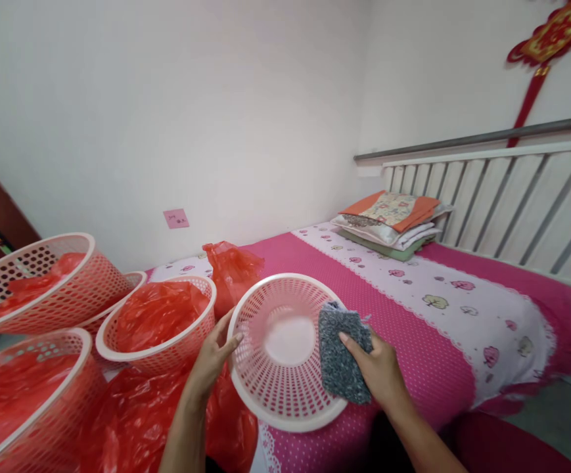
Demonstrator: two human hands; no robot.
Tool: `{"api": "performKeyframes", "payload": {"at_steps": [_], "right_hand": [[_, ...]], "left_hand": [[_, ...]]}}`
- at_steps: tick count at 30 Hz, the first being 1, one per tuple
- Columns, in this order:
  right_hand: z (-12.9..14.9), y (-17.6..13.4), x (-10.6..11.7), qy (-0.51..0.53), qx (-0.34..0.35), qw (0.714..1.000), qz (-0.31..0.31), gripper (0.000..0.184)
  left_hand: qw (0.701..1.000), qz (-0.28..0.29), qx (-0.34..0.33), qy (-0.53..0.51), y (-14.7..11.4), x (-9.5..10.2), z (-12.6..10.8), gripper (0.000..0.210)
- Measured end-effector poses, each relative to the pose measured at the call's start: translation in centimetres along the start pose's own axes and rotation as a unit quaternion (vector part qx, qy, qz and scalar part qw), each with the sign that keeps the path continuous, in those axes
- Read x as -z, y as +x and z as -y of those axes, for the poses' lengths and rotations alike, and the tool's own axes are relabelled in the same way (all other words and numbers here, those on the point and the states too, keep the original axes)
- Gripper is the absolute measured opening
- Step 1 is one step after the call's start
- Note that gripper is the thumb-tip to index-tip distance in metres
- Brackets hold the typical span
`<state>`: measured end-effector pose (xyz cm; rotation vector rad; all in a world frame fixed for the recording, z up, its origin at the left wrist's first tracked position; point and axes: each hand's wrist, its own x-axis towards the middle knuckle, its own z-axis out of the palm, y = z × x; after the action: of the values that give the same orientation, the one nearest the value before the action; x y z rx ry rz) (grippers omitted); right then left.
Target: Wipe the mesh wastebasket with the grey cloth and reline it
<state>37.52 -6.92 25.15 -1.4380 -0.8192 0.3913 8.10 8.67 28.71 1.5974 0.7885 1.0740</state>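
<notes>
A pale pink plastic basket (290,335) with a slotted wall is tilted toward me over the bed, its inside showing nothing in it. My left hand (213,355) grips its left rim, thumb inside and fingers behind the wall. In my right hand (376,368) is a folded grey-blue cloth (344,351), with the thumb pressed on top. The cloth lies across the basket's right rim and partly covers it. The fingers under the cloth are hidden.
Several pink baskets with red plastic bags stand at left, including a round basket (112,338). A red plastic bag (230,269) sits behind them. Folded bedding (393,217) lies on the pink bedspread (413,335) near the white headboard (502,203).
</notes>
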Motion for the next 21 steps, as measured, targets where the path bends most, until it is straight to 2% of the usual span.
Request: {"api": "performKeyframes", "payload": {"at_steps": [3,7,9,12,16,21], "right_hand": [[-1.0,0.1,-0.2,0.031,-0.043,0.998,-0.028,0.049],[-1.9,-0.1,-0.1,0.054,-0.053,0.997,-0.014,0.053],[-1.9,-0.2,0.0,0.047,-0.048,0.998,-0.007,0.051],[-1.4,-0.3,0.1,0.033,-0.039,0.999,-0.002,0.046],[-0.9,-0.3,0.1,0.037,-0.038,0.999,0.011,0.046],[-1.1,0.2,0.6,0.019,-0.037,0.999,0.030,0.050]], "left_hand": [[0.999,-0.006,-0.005,-0.033,0.1,-0.6,1.3,0.076],[0.994,-0.071,0.023,-0.074,0.5,-1.7,2.5,0.077],[0.990,-0.086,0.041,-0.106,0.6,-2.1,2.6,0.076],[0.982,-0.095,0.077,-0.143,0.7,-2.6,2.4,0.068],[0.979,-0.103,0.101,-0.144,0.8,-2.8,2.6,0.053],[0.979,-0.100,0.106,-0.139,0.8,-2.7,3.0,0.053]]}}
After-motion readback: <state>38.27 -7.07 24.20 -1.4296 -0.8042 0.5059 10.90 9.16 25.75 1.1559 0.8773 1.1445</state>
